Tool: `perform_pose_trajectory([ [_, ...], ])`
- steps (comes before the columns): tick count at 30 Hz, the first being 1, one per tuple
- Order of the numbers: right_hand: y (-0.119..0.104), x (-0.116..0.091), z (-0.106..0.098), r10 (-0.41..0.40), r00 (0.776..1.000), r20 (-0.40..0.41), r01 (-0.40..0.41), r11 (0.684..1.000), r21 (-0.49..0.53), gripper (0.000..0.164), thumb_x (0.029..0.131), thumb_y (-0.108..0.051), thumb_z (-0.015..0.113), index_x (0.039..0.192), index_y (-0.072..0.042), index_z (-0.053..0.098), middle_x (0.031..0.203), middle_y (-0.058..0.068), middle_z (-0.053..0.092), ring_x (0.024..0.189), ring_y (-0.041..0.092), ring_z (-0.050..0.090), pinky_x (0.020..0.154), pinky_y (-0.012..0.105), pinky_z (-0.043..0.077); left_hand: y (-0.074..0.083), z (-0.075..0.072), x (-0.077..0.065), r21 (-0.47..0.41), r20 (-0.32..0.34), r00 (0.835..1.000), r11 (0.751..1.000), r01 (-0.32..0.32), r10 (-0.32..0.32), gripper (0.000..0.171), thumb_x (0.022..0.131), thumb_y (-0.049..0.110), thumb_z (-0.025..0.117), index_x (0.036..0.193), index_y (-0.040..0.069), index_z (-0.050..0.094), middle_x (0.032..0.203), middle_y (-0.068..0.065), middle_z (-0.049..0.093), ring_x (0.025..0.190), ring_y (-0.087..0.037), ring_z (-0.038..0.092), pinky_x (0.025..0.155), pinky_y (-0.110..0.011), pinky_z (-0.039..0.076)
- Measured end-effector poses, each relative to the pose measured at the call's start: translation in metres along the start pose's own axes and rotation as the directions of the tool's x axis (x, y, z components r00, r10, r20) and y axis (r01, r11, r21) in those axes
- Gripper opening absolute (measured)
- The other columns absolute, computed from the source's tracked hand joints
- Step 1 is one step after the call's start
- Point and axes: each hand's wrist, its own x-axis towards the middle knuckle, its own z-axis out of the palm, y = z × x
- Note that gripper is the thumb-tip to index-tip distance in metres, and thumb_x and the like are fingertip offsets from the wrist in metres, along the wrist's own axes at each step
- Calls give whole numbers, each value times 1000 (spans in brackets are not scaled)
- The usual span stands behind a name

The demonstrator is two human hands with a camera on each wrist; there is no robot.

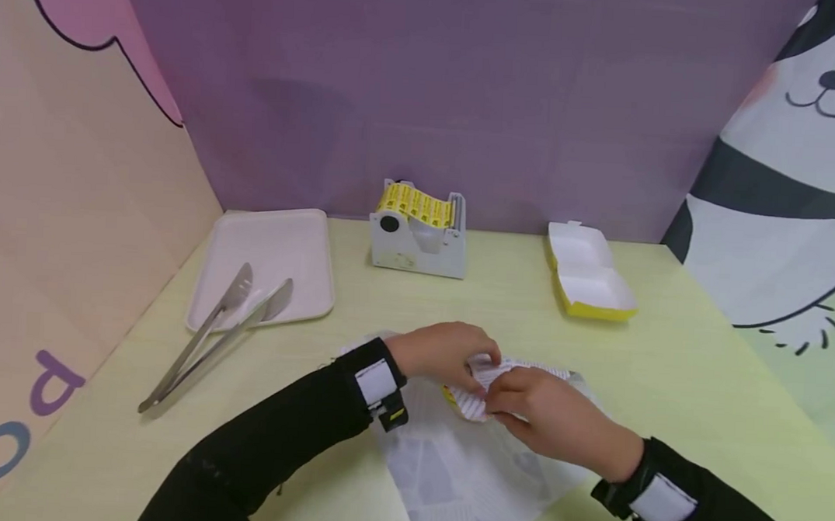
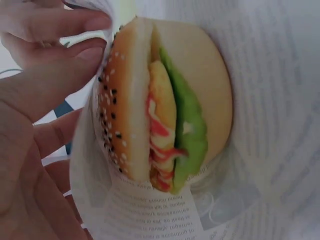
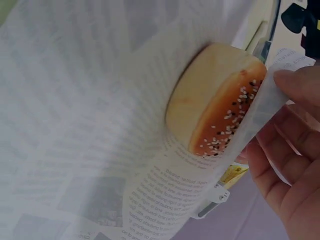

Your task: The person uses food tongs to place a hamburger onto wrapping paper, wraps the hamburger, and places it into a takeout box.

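Observation:
A sesame-topped burger with lettuce and a sauce-streaked filling sits on a printed sheet of wrapping paper. In the head view the folded paper hides most of it. My left hand pinches the paper's edge between thumb and fingers, right beside the seeded bun. From the other side, my right hand pinches a folded-over flap of the same paper. The right wrist view shows this flap drawn up against the seeded top, while the pale bottom bun stays uncovered.
Metal tongs lie partly on a white tray at the left. A label dispenser with a yellow roll stands at the back. To its right is an opened yellow-and-white burger box. Walls border the table behind and at the sides.

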Motion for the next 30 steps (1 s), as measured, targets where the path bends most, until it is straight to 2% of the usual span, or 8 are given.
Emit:
perform_pose_trajectory([
  [4, -1, -2, 3, 4, 1000, 31, -3, 1000, -26, 22, 71, -8, 85, 90, -11, 75, 91, -4, 65, 83, 10, 61, 71, 28, 53, 5, 6, -3, 71, -9, 1000, 997, -1, 1, 51, 79, 35, 81, 123, 17, 64, 118, 4, 62, 104, -7, 55, 88, -21, 45],
  [11, -6, -8, 1, 68, 983, 170, -67, 998, -12, 30, 76, -23, 84, 104, -17, 74, 98, -6, 62, 88, 10, 56, 76, 30, 51, 11, 14, -8, 184, -39, 999, 983, 17, -10, 60, 75, 46, 82, 125, 20, 62, 118, 5, 61, 100, -10, 55, 81, -23, 46],
  [18, -8, -10, 2, 71, 976, 206, -57, 996, -70, 34, 75, -24, 83, 108, -19, 73, 96, -7, 61, 86, 11, 56, 76, 32, 50, 11, 15, -11, 288, -43, 999, 958, 16, -3, 65, 72, 55, 80, 123, 20, 59, 114, 5, 59, 97, -11, 53, 77, -25, 46],
  [23, -11, -13, 1, 108, 958, 266, -92, 993, -74, 39, 78, -25, 82, 115, -20, 71, 102, -7, 62, 92, 11, 56, 79, 32, 52, 8, 16, -8, 263, -33, 999, 965, 14, -6, 68, 71, 57, 80, 124, 21, 58, 117, 5, 59, 100, -12, 53, 79, -26, 45],
  [27, -10, -18, 4, 84, 962, 261, -59, 993, -104, 45, 78, -24, 82, 120, -18, 69, 102, -6, 62, 92, 11, 56, 79, 32, 53, 3, 16, -7, 227, -27, 1000, 974, 9, -3, 69, 69, 57, 80, 124, 21, 58, 121, 6, 58, 103, -11, 53, 81, -26, 45],
  [30, -9, -22, 8, 37, 968, 247, -5, 992, -127, 45, 77, -21, 81, 119, -14, 69, 101, -5, 62, 90, 11, 57, 76, 31, 53, 0, 17, -5, 224, -24, 1000, 974, 10, -5, 70, 69, 58, 80, 124, 21, 58, 120, 6, 59, 104, -11, 54, 81, -26, 46],
])
